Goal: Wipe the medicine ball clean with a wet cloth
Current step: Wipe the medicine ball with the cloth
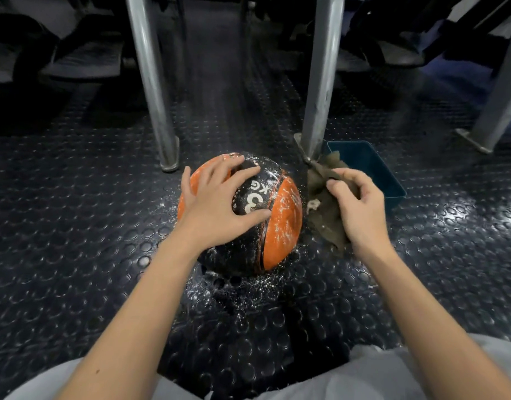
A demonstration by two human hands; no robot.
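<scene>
The medicine ball (283, 223) is steadied on the studded floor (75, 226) by the left hand (216, 203), spread flat over its top. The cloth (326, 219) is pinched by the right hand (359, 210), fingers curled, just beside the ball. With only 1 flat palm applied, the ball could be rolled away by a firm wipe, and the white residue (287, 204) smeared.

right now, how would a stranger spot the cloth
Start at the orange and black medicine ball on the studded floor. Just right of it, the right hand pinches the cloth: a crumpled brownish rag, limp, unlike the rigid blue tub behind it.
</scene>
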